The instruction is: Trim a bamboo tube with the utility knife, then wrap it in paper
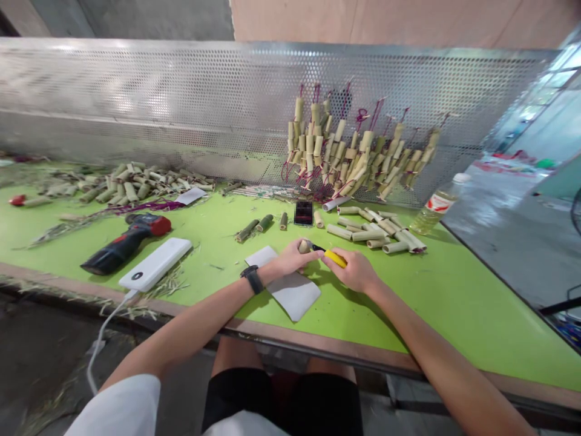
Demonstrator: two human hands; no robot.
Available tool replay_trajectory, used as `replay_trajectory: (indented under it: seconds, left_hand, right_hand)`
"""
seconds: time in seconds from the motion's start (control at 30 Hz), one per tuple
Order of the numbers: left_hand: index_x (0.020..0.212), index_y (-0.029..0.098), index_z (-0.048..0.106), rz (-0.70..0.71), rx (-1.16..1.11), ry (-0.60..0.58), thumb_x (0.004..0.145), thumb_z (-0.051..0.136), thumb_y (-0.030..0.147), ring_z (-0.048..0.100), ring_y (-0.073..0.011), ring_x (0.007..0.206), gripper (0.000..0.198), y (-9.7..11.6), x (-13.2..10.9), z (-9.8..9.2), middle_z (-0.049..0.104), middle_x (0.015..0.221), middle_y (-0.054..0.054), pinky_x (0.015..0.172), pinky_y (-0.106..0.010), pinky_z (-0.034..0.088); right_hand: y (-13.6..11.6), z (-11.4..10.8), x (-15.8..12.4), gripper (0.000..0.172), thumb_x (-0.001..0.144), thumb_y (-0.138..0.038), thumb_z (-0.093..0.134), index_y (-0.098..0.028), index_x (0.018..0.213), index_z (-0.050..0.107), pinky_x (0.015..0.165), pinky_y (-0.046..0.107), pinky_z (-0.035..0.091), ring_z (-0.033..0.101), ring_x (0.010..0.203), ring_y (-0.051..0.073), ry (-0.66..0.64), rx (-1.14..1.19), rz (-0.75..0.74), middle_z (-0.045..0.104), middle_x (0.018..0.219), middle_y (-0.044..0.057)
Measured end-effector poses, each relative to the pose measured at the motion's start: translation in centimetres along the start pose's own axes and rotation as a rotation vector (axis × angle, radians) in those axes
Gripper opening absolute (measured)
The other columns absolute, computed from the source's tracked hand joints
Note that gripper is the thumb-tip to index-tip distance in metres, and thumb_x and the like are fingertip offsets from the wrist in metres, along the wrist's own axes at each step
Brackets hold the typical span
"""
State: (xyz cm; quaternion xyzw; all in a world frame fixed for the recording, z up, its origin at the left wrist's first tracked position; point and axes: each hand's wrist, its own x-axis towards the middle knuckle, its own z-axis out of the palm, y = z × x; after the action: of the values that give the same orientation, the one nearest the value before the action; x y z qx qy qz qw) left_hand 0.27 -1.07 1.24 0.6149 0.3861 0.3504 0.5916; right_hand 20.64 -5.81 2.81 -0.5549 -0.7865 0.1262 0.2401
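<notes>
My left hand [290, 260], with a black watch on its wrist, is closed around a short bamboo piece [303, 246]. My right hand [354, 272] grips a yellow-handled knife [334, 258] whose dark tip meets the end of that bamboo piece. Both hands hover over a white pad [293, 293] lying on the green table [454, 303]. Loose cut bamboo tubes [376, 230] lie just beyond my right hand.
A red and black power drill [124, 239] and a white power bank [155, 264] with a cable lie at the left. Strung bamboo bundles [354, 154] hang on the perforated metal panel [136, 103]. A phone [304, 212], a plastic bottle [438, 206] and another bamboo heap [131, 181] sit behind.
</notes>
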Motion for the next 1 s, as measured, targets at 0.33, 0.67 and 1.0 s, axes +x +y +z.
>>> replay_trajectory:
  seconds: [0.33, 0.67, 1.0]
  left_hand:
    - [0.090, 0.019, 0.050, 0.062, 0.077, 0.024, 0.071, 0.085, 0.056, 0.040, -0.0046, 0.035, 0.055, 0.2, -0.2, 0.0, 0.044, 0.054, 0.012, 0.033, -0.019, 0.038]
    - [0.085, 0.019, 0.050, 0.090, 0.216, 0.111, 0.072, 0.083, 0.059, 0.044, -0.0065, 0.041, 0.053, 0.9, -0.7, 0.0, 0.041, 0.059, 0.011, 0.035, -0.021, 0.044]
    - [0.067, 0.020, 0.044, 0.047, 0.205, 0.118, 0.077, 0.071, 0.070, 0.046, -0.0095, 0.049, 0.058, 0.9, -0.7, 0.4, 0.035, 0.057, 0.007, 0.042, -0.023, 0.052]
  right_hand:
    - [-0.4, 0.1, 0.0, 0.050, 0.098, -0.062, 0.042, -0.020, 0.081, 0.061, 0.050, 0.027, 0.026, 0.043, 0.045, 0.012, -0.039, 0.037, -0.032, 0.057, 0.058, 0.001]
    - [-0.4, 0.2, -0.1, 0.059, 0.098, -0.069, 0.035, -0.020, 0.080, 0.063, 0.048, 0.026, 0.025, 0.045, 0.045, 0.012, 0.051, -0.059, -0.057, 0.058, 0.058, 0.002]
    - [-0.3, 0.6, 0.1, 0.059, 0.100, -0.065, 0.035, -0.019, 0.083, 0.068, 0.049, 0.027, 0.020, 0.044, 0.044, 0.012, 0.329, -0.245, 0.015, 0.061, 0.057, 0.004]
